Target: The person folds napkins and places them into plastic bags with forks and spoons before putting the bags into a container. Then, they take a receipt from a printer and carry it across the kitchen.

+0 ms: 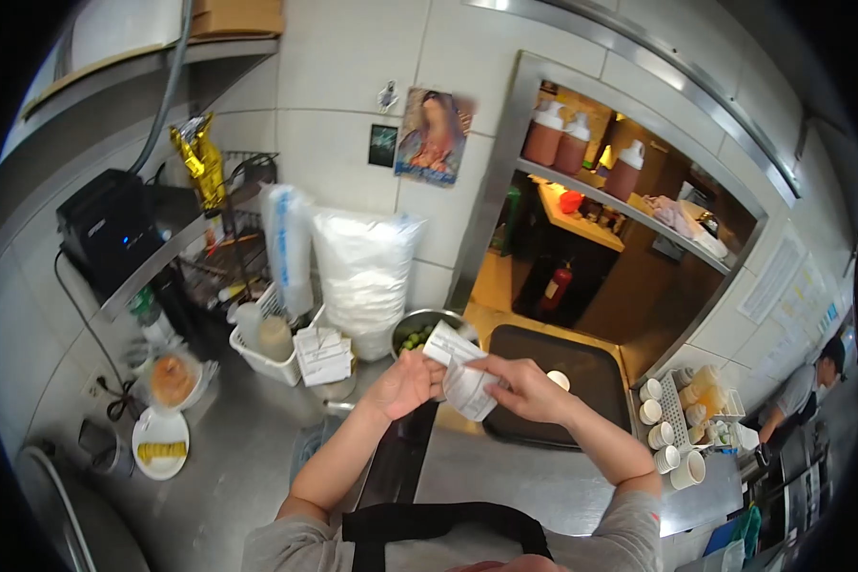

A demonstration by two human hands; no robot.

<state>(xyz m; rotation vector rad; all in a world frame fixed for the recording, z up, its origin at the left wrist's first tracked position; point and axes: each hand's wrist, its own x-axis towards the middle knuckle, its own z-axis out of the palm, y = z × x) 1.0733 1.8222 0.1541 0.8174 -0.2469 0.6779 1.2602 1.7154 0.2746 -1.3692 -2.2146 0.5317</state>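
In front of my chest I hold printed receipt slips (469,391), white paper that curls at its upper left end. My right hand (532,389) pinches the paper from the right, with thumb and fingers pressed on it. My left hand (402,386) is at the left edge of the paper, its fingers curled against it and partly hidden. Just behind my left hand stands a metal bowl (408,324) with green pieces inside. Beyond the slips, a dark tray (543,348) lies on the pass counter with a small white cup (557,380) on it.
At left are a stack of printed slips (322,357), a white basket (267,364), a large bag of white items (367,276), a plate with yellow slices (149,469) and a black printer (107,229). Paper cups (661,436) stand at right. A person (799,396) is farther right.
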